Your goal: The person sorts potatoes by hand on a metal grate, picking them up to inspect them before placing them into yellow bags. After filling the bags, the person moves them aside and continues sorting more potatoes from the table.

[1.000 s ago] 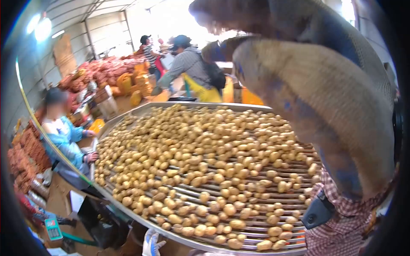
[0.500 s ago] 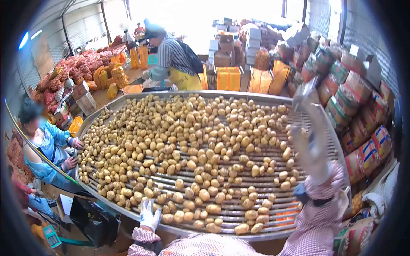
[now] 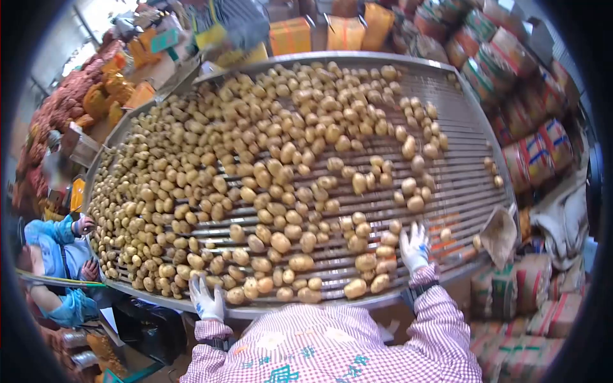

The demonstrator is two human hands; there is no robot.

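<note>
Many potatoes (image 3: 280, 241) lie spread over a metal rack of parallel bars (image 3: 469, 185), thickest at the left and far side. My left hand (image 3: 207, 301), in a white glove, has its fingers spread at the near rim, beside potatoes at the near left. My right hand (image 3: 415, 249), gloved in white with blue marks, lies with fingers apart over the bars near the front right. Several potatoes sit just to its left, and it holds none that I can see. A beige, pouch-like piece (image 3: 500, 236) rests on the right rim.
At the left edge stands a person in blue sleeves (image 3: 60, 239), hands at the rack. Another person in a striped top (image 3: 233, 25) is beyond the far rim. Filled sacks (image 3: 536, 156) are stacked right; orange bags (image 3: 290, 36) stand behind; a black container (image 3: 150, 329) sits lower left.
My right hand has come back from a blurred far reach at the right to the near right. The view has tilted down and shifted. My left hand stays by the near rim.
</note>
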